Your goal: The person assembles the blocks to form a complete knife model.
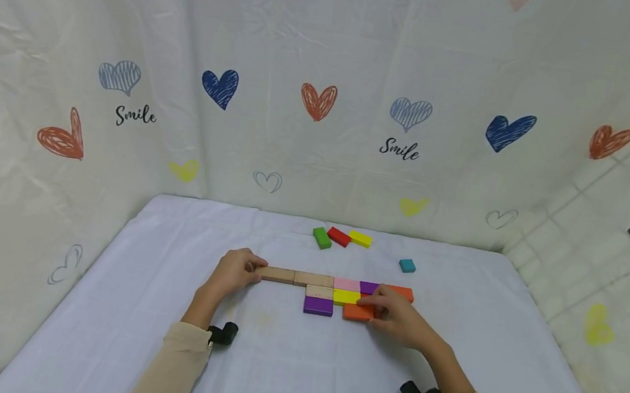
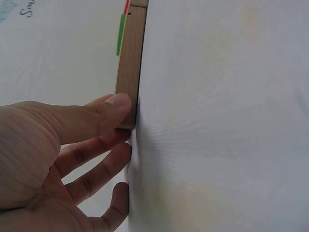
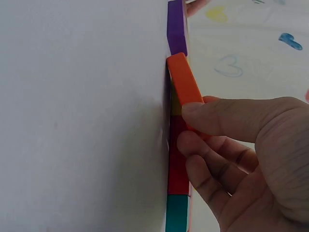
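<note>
At the left end of a row of blocks, my left hand [image 1: 234, 270] pinches the end of a plain wooden block [image 2: 129, 63], thumb on its near side. My right hand [image 1: 399, 319] holds an orange block [image 3: 186, 79] between thumb and fingers. That block slants in the right wrist view, its far end beside a purple block [image 3: 176, 29] and its near end raised. Around it lie a yellow block [image 1: 345, 297], a red block [image 3: 178, 166] and a teal block [image 3: 176, 212]. A pink block [image 1: 347, 284] and a second plain block [image 1: 313, 280] continue the back row.
Behind the row lie loose green [image 1: 322, 237], red [image 1: 339, 236] and yellow [image 1: 360, 239] blocks, with a small teal block [image 1: 407, 265] to their right. A white cloth [image 1: 270, 368] covers the table. A heart-patterned curtain [image 1: 334, 41] hangs behind it.
</note>
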A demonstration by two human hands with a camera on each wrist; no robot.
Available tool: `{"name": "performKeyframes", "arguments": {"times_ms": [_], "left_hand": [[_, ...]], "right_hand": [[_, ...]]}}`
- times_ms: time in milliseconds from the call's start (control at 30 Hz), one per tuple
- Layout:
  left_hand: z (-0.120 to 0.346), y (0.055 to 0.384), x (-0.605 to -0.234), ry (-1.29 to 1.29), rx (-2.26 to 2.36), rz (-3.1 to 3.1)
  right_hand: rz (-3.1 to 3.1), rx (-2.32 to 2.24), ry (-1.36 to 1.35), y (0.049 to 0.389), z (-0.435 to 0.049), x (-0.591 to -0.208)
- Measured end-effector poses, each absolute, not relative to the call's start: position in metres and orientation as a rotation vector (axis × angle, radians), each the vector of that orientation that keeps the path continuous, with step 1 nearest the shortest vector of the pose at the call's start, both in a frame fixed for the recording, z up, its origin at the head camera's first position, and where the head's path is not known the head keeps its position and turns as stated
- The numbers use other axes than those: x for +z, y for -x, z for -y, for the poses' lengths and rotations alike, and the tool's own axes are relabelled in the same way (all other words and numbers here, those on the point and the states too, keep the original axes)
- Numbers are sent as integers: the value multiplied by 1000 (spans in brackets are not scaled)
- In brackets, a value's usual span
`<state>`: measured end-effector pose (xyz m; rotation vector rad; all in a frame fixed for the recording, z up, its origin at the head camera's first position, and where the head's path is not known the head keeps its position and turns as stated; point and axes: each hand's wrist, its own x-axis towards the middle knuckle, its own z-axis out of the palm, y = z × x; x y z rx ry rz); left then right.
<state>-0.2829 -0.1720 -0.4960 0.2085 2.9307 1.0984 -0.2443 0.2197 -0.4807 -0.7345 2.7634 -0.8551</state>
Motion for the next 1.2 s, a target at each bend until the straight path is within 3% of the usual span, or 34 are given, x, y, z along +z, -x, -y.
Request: {"name": "performKeyframes", "arguments": {"times_ms": [1200], "left_hand": [[172,283,-496,-200,1088,-2930]], "right_hand": [[-2789,-807,564,248,-203,-481]]}}
